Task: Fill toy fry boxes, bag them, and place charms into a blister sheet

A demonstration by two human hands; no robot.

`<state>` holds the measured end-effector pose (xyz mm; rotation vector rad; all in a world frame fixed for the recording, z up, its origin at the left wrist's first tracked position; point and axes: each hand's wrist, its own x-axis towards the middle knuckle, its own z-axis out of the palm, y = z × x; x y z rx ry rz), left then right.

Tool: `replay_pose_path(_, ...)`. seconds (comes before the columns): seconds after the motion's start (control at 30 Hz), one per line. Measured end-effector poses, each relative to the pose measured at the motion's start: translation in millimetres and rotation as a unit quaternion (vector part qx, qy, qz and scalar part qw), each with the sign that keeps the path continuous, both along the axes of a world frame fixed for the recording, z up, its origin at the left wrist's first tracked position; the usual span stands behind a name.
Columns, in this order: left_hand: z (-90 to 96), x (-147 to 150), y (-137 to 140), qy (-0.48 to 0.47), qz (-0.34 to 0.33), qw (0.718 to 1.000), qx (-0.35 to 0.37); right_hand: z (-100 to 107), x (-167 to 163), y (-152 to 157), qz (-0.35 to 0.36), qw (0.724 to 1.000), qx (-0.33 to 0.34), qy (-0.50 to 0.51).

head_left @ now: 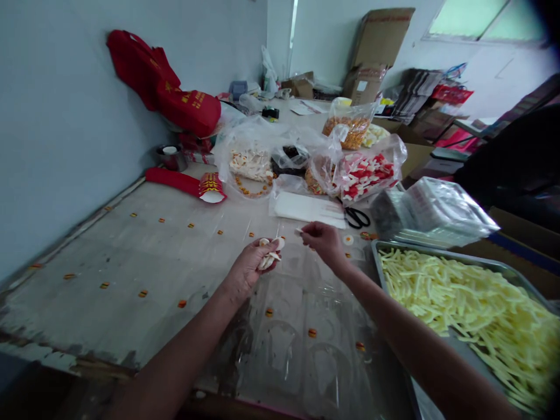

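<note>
My left hand (258, 259) is closed round several small white discs (270, 256), which look like miniature fried eggs. To its right, my right hand (322, 240) pinches one small white piece (298, 232) between thumb and fingertips, its face too small to make out. Both hands hover over rows of clear plastic trays (280, 338) on the table. A miniature fried egg (348, 240), white with an orange centre, lies in a tray right of my right hand. Miniature hamburgers (269, 312) sit in the trays, one in each of many compartments.
A metal tray (377, 256) of pale yellow strips stands at the right. Behind it are stacked clear plastic packs (446, 207). Black scissors (357, 217), a white packet (306, 209), bags of small red-and-white pieces (367, 175) and red fry cartons (212, 188) lie farther back.
</note>
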<state>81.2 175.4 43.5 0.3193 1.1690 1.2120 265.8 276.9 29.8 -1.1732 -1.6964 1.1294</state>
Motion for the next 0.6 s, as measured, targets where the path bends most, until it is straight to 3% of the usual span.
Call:
replay_pose_path(0.07, 1.2, -14.5, 2.3, 0.013, 0.022, 1.0, -0.005, -2.9, -1.3, 27.4, 0.016, 0.983, 0.141, -0.118)
replay_pose_path(0.17, 3.9, -32.8, 8.3, 0.015, 0.05, 0.999, -0.014, -5.9, -11.5, 59.9, 0.137, 0.906, 0.299, -0.267)
replay_pose_path(0.23, 4.5, -40.4, 13.5, 0.008, 0.057, 0.998, -0.028, -8.4, -20.0, 73.2, 0.22, 0.846, 0.355, -0.332)
replay_pose_path(0.3, 3.7, -44.2, 18.3, -0.003, 0.051, 0.998, -0.031, -12.1, -25.5, 80.8, 0.253, 0.811, 0.379, -0.366)
replay_pose_path(0.47, -2.2, -43.5, 23.5, -0.048, 0.026, 0.998, -0.017, -21.3, -19.6, 82.8, 0.25, 0.809, 0.37, -0.382)
replay_pose_path(0.6, -9.2, -40.8, 23.0, -0.061, 0.016, 0.998, -0.017, -22.6, -15.9, 75.7, 0.228, 0.86, 0.316, -0.33)
